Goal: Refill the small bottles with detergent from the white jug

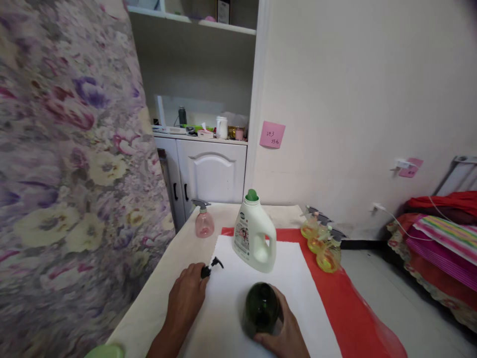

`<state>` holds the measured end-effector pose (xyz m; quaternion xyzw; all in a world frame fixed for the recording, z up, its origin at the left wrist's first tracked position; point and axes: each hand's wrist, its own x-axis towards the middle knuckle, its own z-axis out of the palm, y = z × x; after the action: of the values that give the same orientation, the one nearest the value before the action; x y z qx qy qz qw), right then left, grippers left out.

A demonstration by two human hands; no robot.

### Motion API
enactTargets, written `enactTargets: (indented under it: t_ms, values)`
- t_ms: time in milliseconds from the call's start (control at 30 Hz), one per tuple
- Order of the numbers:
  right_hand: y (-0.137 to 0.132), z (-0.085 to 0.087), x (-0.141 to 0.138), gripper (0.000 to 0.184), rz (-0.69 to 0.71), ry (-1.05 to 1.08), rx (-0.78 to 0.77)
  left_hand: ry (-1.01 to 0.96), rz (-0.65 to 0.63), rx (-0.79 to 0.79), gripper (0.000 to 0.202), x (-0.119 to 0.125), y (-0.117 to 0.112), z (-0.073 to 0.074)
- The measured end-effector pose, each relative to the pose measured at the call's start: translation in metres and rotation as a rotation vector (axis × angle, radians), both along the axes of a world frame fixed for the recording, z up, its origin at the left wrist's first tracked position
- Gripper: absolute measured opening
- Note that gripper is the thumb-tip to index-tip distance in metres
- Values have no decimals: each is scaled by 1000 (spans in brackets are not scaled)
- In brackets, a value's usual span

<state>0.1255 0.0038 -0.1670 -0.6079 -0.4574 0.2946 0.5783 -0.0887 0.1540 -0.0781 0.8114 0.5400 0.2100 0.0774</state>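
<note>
My left hand (189,290) is closed on a black pump dispenser head (206,271), whose bent nozzle points to the right. In my right hand (285,328) is a dark green bottle (261,306), gripped round its right side above the white sheet (231,293). The bottle's mouth faces up toward me, with no pump in it. Just beyond, a large pale green detergent jug (255,233) with a handle stands upright, a green piece (252,194) at its neck. Whether the bottle touches the sheet I cannot tell.
A pink spray bottle (204,223) stands at the table's back left. Several spray bottles with yellow liquid (328,257) line the right side, by a red cloth (335,308). A green round thing (105,351) shows at the lower left. Floral curtain (82,174) hangs at left.
</note>
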Motion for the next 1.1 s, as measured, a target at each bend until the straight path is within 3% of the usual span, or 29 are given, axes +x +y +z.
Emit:
enactTargets:
  t_ms: [167, 333, 433, 567, 667, 800, 933, 1100]
  values:
    - [-19, -15, 10, 95, -12, 23, 4, -454, -38, -114, 32, 2, -11, 15]
    - [-23, -11, 10, 99, 18, -64, -33, -912, -133, -390, 45, 25, -33, 34]
    - [-24, -6, 9, 98, -6, -80, -39, -1083, -218, -478, 47, 39, -48, 46]
    - [-25, -4, 9, 98, -9, -68, -4, -1231, -306, -458, 44, 52, -68, 61]
    - [-24, -5, 9, 98, 1, -46, 16, -1273, -333, -440, 42, 60, -78, 69]
    - [-23, -7, 10, 99, 1, -47, 19, -1180, -360, -472, 46, 72, -84, 70]
    - [-23, -7, 10, 99, -1, -49, 37, -1005, -407, -498, 44, 84, -87, 63]
    - [-23, -3, 10, 99, 15, -29, 36, -758, -504, -409, 33, 95, -90, 47]
